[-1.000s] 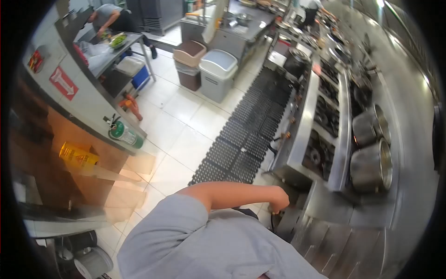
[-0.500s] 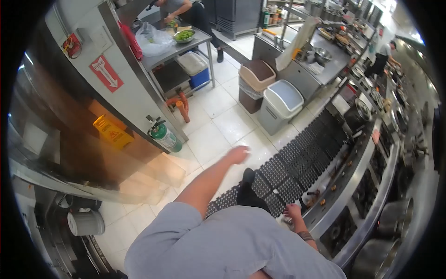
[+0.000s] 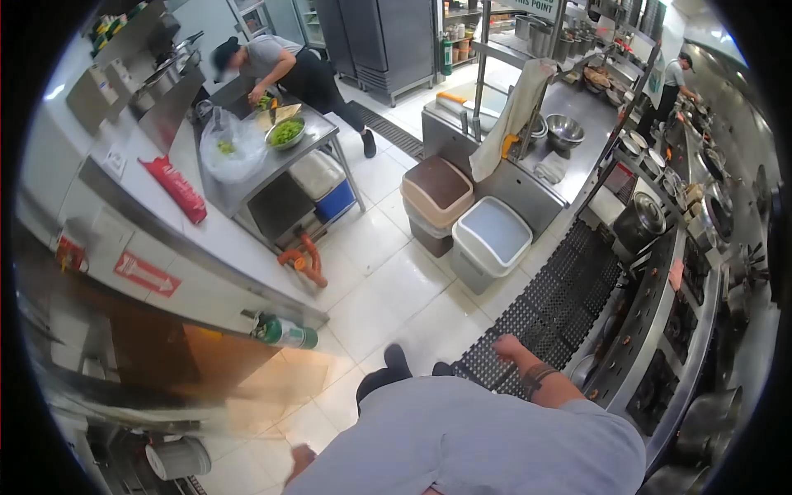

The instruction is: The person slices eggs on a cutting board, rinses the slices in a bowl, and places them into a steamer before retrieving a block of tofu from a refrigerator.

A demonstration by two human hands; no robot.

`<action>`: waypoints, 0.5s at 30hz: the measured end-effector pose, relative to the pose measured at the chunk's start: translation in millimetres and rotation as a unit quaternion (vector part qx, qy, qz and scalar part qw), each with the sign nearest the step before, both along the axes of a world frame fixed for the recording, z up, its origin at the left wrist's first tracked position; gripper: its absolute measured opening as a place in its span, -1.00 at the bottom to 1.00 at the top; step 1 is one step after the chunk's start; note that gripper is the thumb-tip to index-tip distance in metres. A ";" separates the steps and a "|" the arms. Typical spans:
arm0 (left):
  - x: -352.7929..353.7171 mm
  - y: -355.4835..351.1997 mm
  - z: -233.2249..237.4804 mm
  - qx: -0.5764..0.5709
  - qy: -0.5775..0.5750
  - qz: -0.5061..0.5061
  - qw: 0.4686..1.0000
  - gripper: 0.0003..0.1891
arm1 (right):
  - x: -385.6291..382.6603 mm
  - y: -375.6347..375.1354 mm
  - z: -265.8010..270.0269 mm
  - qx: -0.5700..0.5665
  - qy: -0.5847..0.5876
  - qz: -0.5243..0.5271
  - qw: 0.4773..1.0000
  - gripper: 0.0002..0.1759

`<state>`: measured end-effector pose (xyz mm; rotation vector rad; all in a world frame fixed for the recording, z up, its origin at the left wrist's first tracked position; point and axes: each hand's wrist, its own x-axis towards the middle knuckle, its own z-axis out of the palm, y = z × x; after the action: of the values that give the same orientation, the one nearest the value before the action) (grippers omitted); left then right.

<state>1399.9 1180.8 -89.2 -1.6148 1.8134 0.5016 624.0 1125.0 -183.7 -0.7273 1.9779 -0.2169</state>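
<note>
My right hand [image 3: 507, 348] hangs in front of my body over the black rubber mat [image 3: 544, 305]. Its fingers are curled closed, with nothing visible in them. My left hand [image 3: 303, 456] is low beside my grey shirt [image 3: 462, 433], above the white floor tiles. It shows small and blurred, and its fingers cannot be made out. Neither hand touches a surface. Nearest my right hand is the stove [image 3: 627, 338] on the right.
Two bins [image 3: 493, 239] stand ahead beside a steel counter [image 3: 516, 186]. A green extinguisher [image 3: 285, 332] is at the left wall's end. One person [image 3: 276, 66] bends over a table with greens [image 3: 286, 133]; another person [image 3: 674, 82] stands far right.
The view has moved forward and turned, bringing the bins and table nearer. My left hand has swung back from ahead to beside my body; my right hand has swung forward.
</note>
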 end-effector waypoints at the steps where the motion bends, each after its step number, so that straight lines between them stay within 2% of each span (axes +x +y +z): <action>1: -22.1 5.1 -11.8 -0.004 0.042 0.088 0.995 -0.74 | -3.2 -25.7 4.0 -0.001 0.002 -0.003 1.000 -0.73; 3: -65.2 -18.6 -40.8 -0.002 0.107 0.132 0.985 -0.73 | -4.8 -74.3 -8.5 -0.066 -0.046 0.042 0.996 -0.72; 4: -83.3 -38.6 -53.0 -0.002 0.136 0.136 0.981 -0.72 | -12.7 -88.3 -28.8 -0.168 0.000 0.209 0.963 -0.70; 5: -99.8 -63.6 -65.3 -0.004 0.161 0.133 0.978 -0.71 | -10.8 -113.7 -18.1 -0.166 0.005 0.207 0.964 -0.70; 7: -123.8 -118.0 -89.6 -0.008 0.209 0.118 0.971 -0.69 | -0.5 -168.9 16.9 0.044 -0.047 0.092 0.994 -0.69; 8: -130.6 -150.5 -102.7 -0.015 0.226 0.099 0.969 -0.68 | -0.6 -187.6 11.6 0.016 -0.032 0.134 0.990 -0.69; 10: -131.9 -230.1 -117.1 -0.047 0.257 0.022 0.965 -0.66 | -0.7 -225.2 10.8 0.033 -0.015 0.137 0.990 -0.65; 11: -127.1 -276.2 -118.6 -0.156 0.317 -0.110 0.929 -0.65 | -2.5 -248.3 17.8 0.044 0.000 0.142 0.989 -0.61; 12: -120.8 -333.5 -116.4 -0.082 0.237 -0.106 0.962 -0.59 | -4.5 -268.2 25.7 0.050 0.002 0.141 0.989 -0.61; 13: -114.1 -396.0 -107.5 -0.004 0.152 -0.113 0.982 -0.53 | -3.4 -283.3 33.3 0.037 -0.042 0.041 0.998 -0.66; 14: -106.6 -451.1 -115.5 0.115 0.173 0.096 0.974 -0.49 | -0.4 -300.4 40.9 0.022 -0.085 -0.061 0.994 -0.70; 15: -113.1 -514.5 -109.5 0.143 0.185 0.173 0.957 -0.47 | 1.3 -323.5 47.1 0.022 -0.087 -0.066 0.994 -0.70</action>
<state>1286.9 666.3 -198.7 -1.7172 1.6118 1.2382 625.3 801.5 -136.6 -0.5327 1.8593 -0.3053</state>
